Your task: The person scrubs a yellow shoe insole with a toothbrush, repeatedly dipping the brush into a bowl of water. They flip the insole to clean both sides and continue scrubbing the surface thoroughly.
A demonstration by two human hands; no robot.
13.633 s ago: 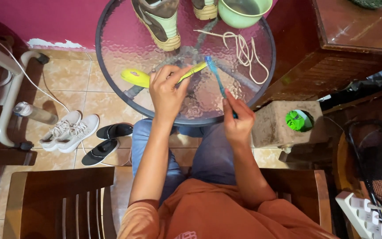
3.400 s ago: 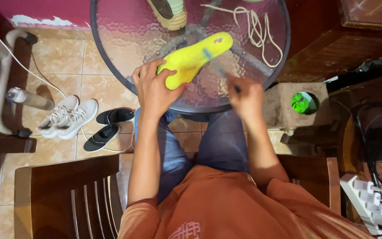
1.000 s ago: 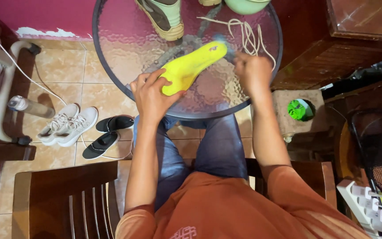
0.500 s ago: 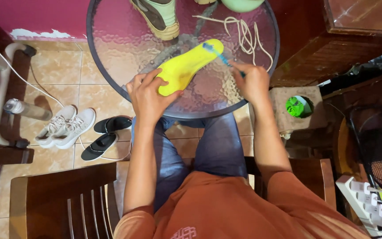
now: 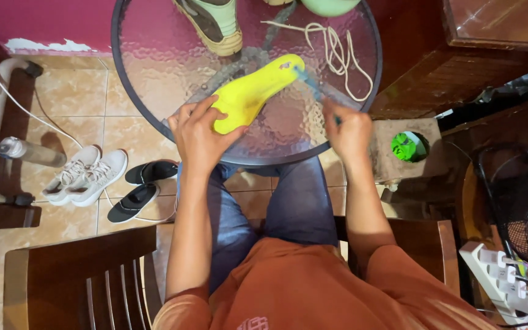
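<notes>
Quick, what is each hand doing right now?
Left hand: holding down the yellow insole.
Right hand: closed on a blue toothbrush touching the insole's tip.

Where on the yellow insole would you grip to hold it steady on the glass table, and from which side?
Grip the yellow insole at its near, heel end, coming from the person's side. It lies flat and slants away, so that end is closest; the left hand pins it there, probably leaving the far tip free for the blue brush.
</notes>
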